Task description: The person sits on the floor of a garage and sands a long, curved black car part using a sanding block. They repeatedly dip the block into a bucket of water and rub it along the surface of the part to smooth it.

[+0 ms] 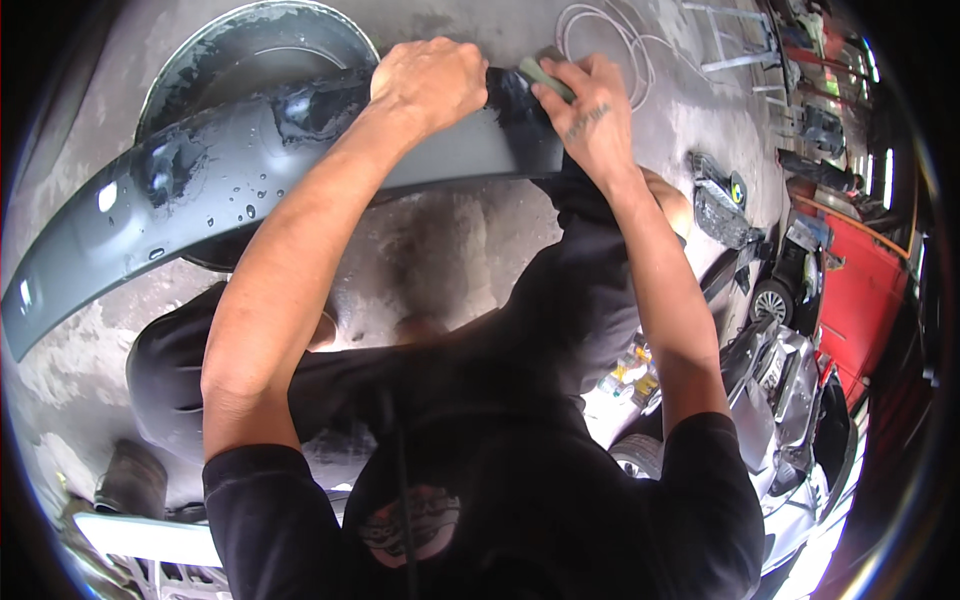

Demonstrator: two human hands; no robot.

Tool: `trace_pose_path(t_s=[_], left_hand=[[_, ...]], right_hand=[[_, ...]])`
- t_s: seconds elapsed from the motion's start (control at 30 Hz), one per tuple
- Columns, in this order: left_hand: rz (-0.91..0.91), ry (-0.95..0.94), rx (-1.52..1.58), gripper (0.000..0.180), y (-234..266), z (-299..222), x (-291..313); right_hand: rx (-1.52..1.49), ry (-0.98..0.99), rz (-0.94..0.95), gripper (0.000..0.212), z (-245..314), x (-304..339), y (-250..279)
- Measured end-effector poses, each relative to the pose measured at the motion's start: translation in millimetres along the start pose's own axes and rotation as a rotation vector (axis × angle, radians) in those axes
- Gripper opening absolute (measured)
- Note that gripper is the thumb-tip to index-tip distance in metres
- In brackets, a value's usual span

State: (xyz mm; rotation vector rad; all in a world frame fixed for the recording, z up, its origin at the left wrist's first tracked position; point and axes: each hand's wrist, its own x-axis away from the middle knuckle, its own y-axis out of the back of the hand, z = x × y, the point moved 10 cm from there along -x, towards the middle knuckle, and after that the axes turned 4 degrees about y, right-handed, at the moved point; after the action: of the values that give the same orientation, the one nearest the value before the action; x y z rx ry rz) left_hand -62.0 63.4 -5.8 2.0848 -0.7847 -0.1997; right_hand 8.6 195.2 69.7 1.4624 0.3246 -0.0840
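Note:
A long, curved grey car body panel (445, 152), wet with drops and dark patches, lies across a round dark tub (290, 22). My left hand (430, 82) is closed in a fist over the panel's upper edge. Its fingertips are turned away, so whatever they hold, if anything, is hidden. At the panel's right end, my right hand (597, 115) grips a small greenish sanding block (545, 78) between thumb and fingers. The block is beside the panel's dark, wet end; whether it touches the surface I cannot tell.
A pale hose (640, 60) lies coiled on the concrete floor beyond my right hand. Dark car parts (722, 200), a metal stand (728, 38) and a red panel (865, 300) are at the right. A dark cylindrical container (132, 480) stands at lower left.

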Motion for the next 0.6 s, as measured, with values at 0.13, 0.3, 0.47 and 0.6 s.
trace_pose_path(t_s=[0.13,0.3,0.47,0.6], left_hand=[[-0.006,0.005,-0.022,0.044,-1,1,0],[0.036,0.035,-0.026,0.036,2,0,1],[0.037,0.033,-0.034,0.038,-1,-1,1],[-0.016,0.001,-0.001,0.042,-1,1,1]], right_hand=[[-0.08,-0.055,0.07,0.032,1,14,-1],[0.05,-0.005,0.012,0.031,8,-2,1],[-0.01,-0.08,0.046,0.032,2,8,-1],[-0.023,-0.095,0.042,0.032,5,6,0]])
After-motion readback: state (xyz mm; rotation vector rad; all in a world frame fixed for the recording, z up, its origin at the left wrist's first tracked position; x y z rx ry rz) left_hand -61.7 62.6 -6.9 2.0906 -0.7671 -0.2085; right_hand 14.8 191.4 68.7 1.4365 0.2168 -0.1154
